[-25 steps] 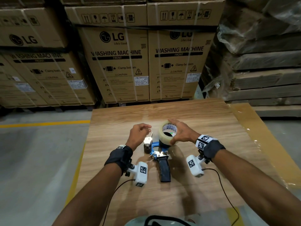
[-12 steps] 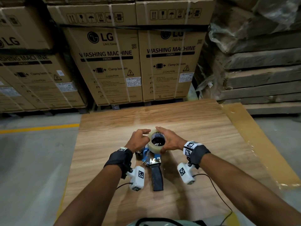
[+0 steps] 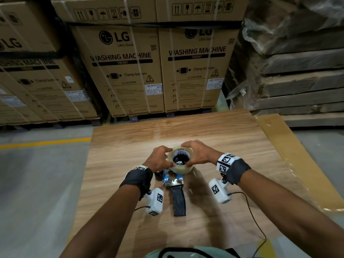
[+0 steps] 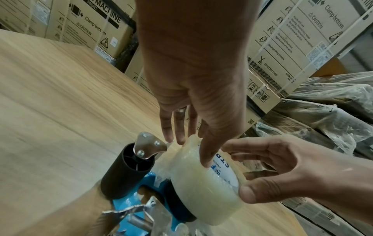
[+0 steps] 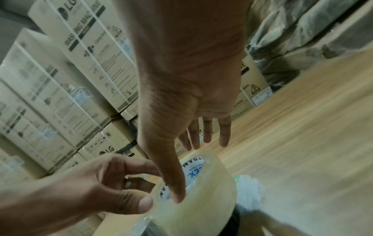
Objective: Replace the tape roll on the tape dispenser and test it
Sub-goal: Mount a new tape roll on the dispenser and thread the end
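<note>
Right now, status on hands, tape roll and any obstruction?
Left hand and right hand both grip tape roll. Roll sits on dispenser hub, seating unconfirmed. Nothing in the way on table.

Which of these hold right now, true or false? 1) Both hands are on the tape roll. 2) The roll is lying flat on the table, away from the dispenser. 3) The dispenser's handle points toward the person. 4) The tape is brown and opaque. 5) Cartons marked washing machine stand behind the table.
1) True: the left hand and right hand both hold the tape roll.
2) False: the roll sits on the hub of the tape dispenser; whether it is fully seated cannot be told.
3) True: the black handle lies toward the person.
4) False: the tape is pale and translucent.
5) True: the cartons stand beyond the table.
</note>
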`<action>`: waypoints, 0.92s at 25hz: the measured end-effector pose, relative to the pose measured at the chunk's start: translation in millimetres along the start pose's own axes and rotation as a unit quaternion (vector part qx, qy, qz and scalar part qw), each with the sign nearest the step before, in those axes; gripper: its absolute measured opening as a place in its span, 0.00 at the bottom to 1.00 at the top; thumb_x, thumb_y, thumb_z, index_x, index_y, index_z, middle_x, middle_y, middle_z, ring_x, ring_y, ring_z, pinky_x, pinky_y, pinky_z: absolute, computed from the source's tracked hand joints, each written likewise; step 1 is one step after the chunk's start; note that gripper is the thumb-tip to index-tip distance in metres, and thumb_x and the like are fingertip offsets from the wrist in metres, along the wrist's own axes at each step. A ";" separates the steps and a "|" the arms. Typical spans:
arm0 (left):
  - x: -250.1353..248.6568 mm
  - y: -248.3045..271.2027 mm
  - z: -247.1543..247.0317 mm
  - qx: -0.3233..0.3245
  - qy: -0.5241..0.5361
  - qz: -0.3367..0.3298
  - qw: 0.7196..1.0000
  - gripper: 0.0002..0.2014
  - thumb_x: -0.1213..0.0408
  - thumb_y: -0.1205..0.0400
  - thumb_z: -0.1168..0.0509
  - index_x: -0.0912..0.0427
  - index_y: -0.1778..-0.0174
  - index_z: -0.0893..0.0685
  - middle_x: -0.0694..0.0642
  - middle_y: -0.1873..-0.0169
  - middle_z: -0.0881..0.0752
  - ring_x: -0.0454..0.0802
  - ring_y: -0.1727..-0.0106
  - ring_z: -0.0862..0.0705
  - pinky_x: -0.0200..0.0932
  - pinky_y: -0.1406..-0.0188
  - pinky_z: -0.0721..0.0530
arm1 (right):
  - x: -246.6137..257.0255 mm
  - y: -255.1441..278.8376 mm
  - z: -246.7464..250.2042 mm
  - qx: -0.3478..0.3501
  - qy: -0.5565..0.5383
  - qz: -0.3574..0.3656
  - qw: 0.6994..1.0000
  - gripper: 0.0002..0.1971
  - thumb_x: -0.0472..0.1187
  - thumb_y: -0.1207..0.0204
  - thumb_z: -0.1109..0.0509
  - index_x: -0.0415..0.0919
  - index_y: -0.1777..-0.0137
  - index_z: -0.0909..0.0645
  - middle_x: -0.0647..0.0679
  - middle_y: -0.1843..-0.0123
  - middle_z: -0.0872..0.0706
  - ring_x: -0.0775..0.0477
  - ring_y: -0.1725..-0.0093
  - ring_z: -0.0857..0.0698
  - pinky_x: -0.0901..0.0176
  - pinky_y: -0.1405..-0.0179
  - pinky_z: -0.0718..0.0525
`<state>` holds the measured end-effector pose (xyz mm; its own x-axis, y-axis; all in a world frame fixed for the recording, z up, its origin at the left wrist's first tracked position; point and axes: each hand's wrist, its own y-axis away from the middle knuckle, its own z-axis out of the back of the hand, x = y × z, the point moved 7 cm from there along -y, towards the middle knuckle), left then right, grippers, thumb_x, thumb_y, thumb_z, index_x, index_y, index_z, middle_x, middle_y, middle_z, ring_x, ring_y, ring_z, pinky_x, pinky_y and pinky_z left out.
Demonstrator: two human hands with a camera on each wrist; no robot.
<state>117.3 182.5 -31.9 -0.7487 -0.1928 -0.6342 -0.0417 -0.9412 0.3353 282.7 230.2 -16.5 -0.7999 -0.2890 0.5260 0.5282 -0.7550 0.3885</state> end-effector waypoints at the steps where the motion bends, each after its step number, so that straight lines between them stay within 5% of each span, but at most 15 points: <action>1: 1.3 -2.1 -0.6 0.002 -0.005 0.001 1.000 0.39 0.62 0.30 0.17 0.64 0.23 0.22 0.61 0.29 0.19 0.54 0.38 0.15 0.38 0.46 0.18 | -3.0 0.8 2.8 -0.001 0.008 -0.008 1.000 0.50 0.48 0.38 0.09 0.38 0.16 0.26 0.40 0.19 0.22 0.38 0.18 0.26 0.53 0.22 0.28; 4: 2.7 -5.5 -1.6 0.010 -0.028 0.002 1.000 0.40 0.58 0.32 0.16 0.61 0.24 0.22 0.60 0.29 0.21 0.49 0.45 0.17 0.37 0.48 0.19 | -3.3 1.0 4.1 0.008 0.039 -0.021 0.999 0.43 0.50 0.39 0.08 0.37 0.24 0.19 0.39 0.28 0.13 0.38 0.26 0.19 0.48 0.27 0.20; 7: 1.7 -4.1 -3.7 0.011 -0.061 -0.009 0.998 0.39 0.58 0.30 0.17 0.61 0.24 0.24 0.60 0.30 0.24 0.54 0.39 0.19 0.39 0.43 0.20 | 3.1 0.5 -0.5 0.008 0.075 -0.011 0.997 0.40 0.51 0.39 0.09 0.37 0.28 0.17 0.39 0.33 0.12 0.37 0.31 0.17 0.45 0.31 0.17; 13: -2.0 -5.9 -3.8 0.011 -0.077 -0.019 0.997 0.38 0.59 0.29 0.17 0.63 0.25 0.23 0.62 0.30 0.24 0.58 0.31 0.23 0.47 0.33 0.20 | -5.0 -0.5 -3.7 0.004 0.062 -0.014 0.998 0.42 0.53 0.39 0.09 0.40 0.26 0.18 0.39 0.32 0.12 0.37 0.30 0.16 0.50 0.32 0.18; 19: -9.6 -13.9 -3.3 0.002 -0.081 -0.023 0.996 0.40 0.57 0.35 0.14 0.64 0.28 0.19 0.64 0.33 0.20 0.60 0.34 0.18 0.52 0.36 0.16 | -17.2 -0.5 -4.2 0.000 0.053 -0.034 0.998 0.46 0.54 0.40 0.09 0.40 0.22 0.19 0.40 0.29 0.12 0.39 0.28 0.16 0.57 0.33 0.21; 23: -7.5 -18.5 0.8 0.007 -0.091 -0.016 0.996 0.42 0.56 0.38 0.12 0.64 0.28 0.17 0.64 0.31 0.17 0.61 0.32 0.17 0.53 0.33 0.16 | -12.2 -3.0 -6.5 -0.007 0.061 -0.026 0.998 0.42 0.55 0.39 0.10 0.40 0.25 0.17 0.39 0.33 0.11 0.38 0.31 0.16 0.52 0.34 0.18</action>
<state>123.2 201.6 -32.8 -0.8542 -0.1077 -0.5086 -0.0760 -0.9419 0.3271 289.0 232.2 -29.0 -0.8552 -0.3188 0.4086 0.4821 -0.7789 0.4011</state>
